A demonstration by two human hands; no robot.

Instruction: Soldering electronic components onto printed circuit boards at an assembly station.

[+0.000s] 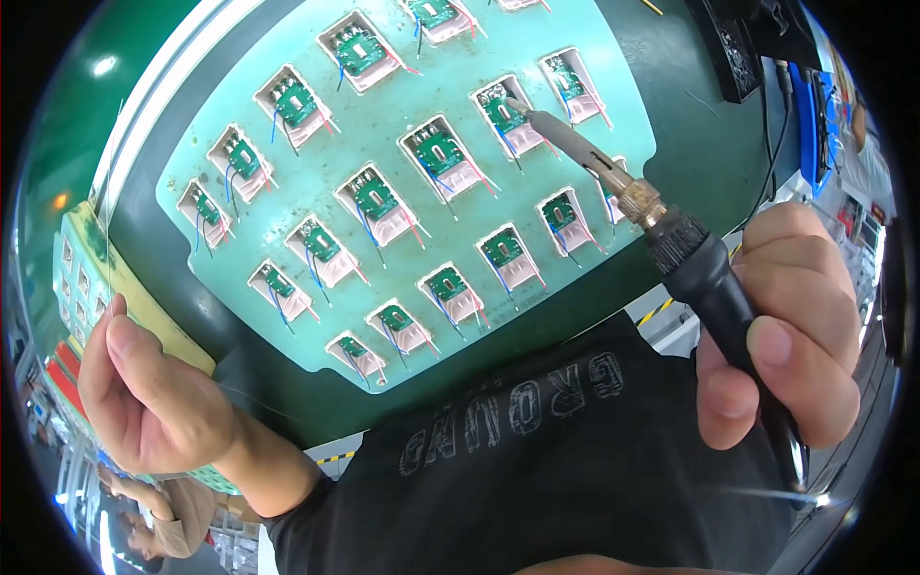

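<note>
Fingers (803,286) round soldering iron (697,257), diagonal, tip (520,106) upper left

Got a dull dark-green tabletop (690,125) here, yellow-and-black striped tape (657,312) showing past its near edge. Long white light (106,542) glows lower left.

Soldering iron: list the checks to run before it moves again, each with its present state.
1. Soldering iron gripped by its handle in the right hand: ok.
2. Tip at a green circuit board in the tray: ok; firm contact: cannot tell.
3. Left hand clear of the tip: ok, off to the left.
4. Thin wire from the left fingertips brought to that board: not ok, it points up, away from it.
5. Tip hot: cannot tell.
</note>
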